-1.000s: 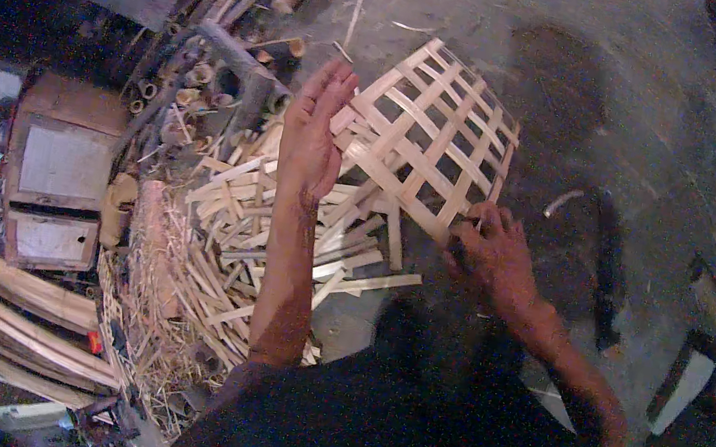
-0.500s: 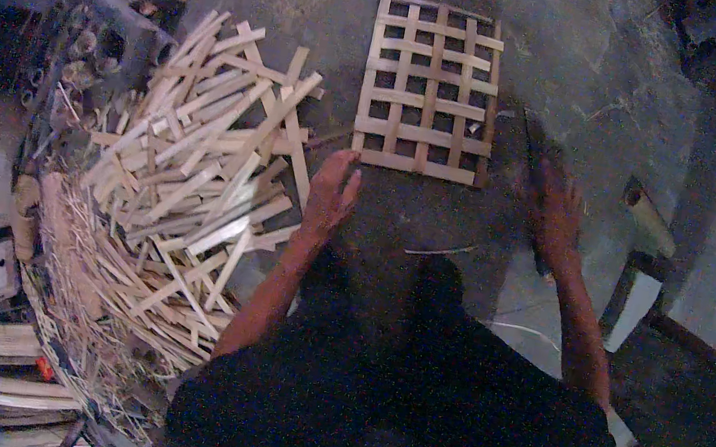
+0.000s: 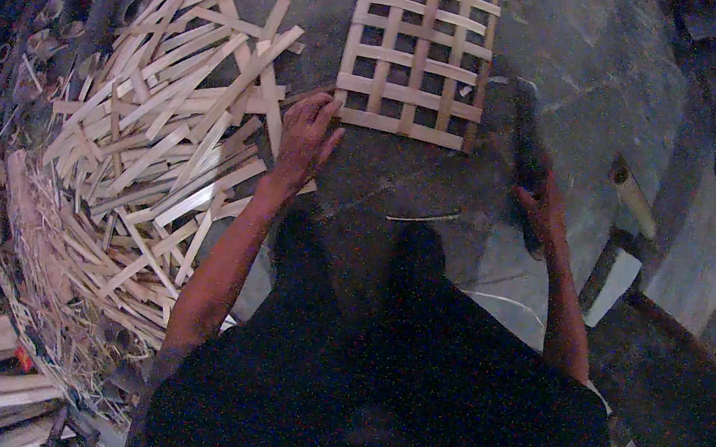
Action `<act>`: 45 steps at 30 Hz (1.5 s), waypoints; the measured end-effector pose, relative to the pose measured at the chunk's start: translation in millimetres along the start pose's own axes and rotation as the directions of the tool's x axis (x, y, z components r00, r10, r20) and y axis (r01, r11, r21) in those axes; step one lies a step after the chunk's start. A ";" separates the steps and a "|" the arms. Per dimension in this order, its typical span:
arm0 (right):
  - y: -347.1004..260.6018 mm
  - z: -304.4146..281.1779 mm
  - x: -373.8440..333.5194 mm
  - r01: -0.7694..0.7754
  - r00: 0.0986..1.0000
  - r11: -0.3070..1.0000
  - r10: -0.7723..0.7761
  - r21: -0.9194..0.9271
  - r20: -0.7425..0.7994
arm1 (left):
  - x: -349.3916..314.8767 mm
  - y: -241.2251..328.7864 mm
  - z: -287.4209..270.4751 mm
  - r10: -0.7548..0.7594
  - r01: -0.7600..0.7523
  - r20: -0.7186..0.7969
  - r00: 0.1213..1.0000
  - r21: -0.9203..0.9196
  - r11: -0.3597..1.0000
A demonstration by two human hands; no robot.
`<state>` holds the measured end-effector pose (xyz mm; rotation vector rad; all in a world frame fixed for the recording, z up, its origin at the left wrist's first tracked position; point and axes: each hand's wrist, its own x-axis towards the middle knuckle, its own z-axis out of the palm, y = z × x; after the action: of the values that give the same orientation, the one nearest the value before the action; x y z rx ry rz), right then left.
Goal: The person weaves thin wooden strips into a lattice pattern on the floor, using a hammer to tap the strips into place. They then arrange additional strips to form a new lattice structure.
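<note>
A flat open lattice woven from pale strips (image 3: pixel 413 98) lies on the floor in front of me. My left hand (image 3: pixel 305 134) rests at its lower left corner, fingers loosely stretched and apart, with the fingertips at the edge of the weave. To the right of the lattice, my right hand (image 3: pixel 542 209) is closed around a long dark knife (image 3: pixel 527 129). Its blade points away from me and looks slightly blurred. The knife's handle is mostly hidden by the hand.
A big heap of loose pale strips (image 3: pixel 178 113) covers the floor at left, with thin shavings (image 3: pixel 56 244) nearer me. A cut bamboo piece (image 3: pixel 632 198) and a pale-faced block (image 3: pixel 615 281) lie at right. One thin strip (image 3: pixel 423 216) lies before my feet.
My right hand has gone from spread fingers beside the knife to a grip on it. The left hand stays by the lattice corner. The whole view has shifted.
</note>
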<state>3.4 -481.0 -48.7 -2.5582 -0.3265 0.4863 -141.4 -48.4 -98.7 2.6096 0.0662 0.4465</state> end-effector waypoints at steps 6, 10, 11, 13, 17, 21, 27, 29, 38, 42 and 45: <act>-39.8 -32.1 -16.1 0.206 0.967 0.944 -0.237 -0.257 -0.093 | 12.4 -17.2 -7.8 0.051 -0.048 0.032 0.998 -0.108 0.993; -154.4 -44.8 -12.8 0.029 0.984 0.991 -0.005 -0.130 0.181 | 13.1 -29.1 -1.0 0.063 -0.054 0.062 0.996 -0.144 0.988; -162.0 -45.3 -9.5 0.046 0.966 0.983 0.002 -0.178 0.259 | 15.3 -26.2 -1.0 0.059 -0.050 0.067 0.996 -0.128 0.991; -149.4 -34.0 -0.9 0.188 0.931 0.949 -0.090 -0.254 0.353 | 20.3 -22.8 -2.9 0.047 -0.034 0.093 0.995 -0.140 0.990; -148.3 -24.6 12.5 0.392 0.870 0.879 -0.259 -0.270 0.420 | 23.2 -18.6 -2.1 0.014 -0.011 0.160 0.987 -0.021 1.000; -147.6 -12.5 28.0 0.421 0.869 0.875 -0.313 -0.239 0.384 | 22.8 -20.8 1.4 0.004 -0.006 0.155 0.988 0.013 1.000; -170.6 -15.6 28.1 0.340 0.850 0.882 -0.139 -0.327 0.509 | 23.6 -16.9 -2.4 -0.007 0.004 0.153 0.988 0.020 1.000; -172.4 -12.6 26.6 0.317 0.873 0.898 -0.150 -0.305 0.464 | 23.3 -18.1 -0.9 -0.001 0.001 0.132 0.991 0.002 1.000; -193.4 -22.5 20.9 0.347 0.866 0.900 -0.199 -0.264 0.458 | 23.5 -17.5 -5.0 -0.033 0.039 0.185 0.982 -0.031 0.999; -192.2 -19.8 23.6 0.327 0.849 0.913 -0.171 -0.244 0.501 | 23.3 -16.8 -5.3 -0.042 0.043 0.178 0.983 -0.002 0.999; -143.2 -4.7 31.3 0.212 0.882 0.970 -0.137 -0.119 0.450 | 25.4 -14.6 -2.7 -0.029 0.030 0.194 0.981 0.001 1.000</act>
<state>14.4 -352.8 21.6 -2.5192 -0.7828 1.0073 -117.8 -31.1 -95.8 2.6328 0.0391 0.1796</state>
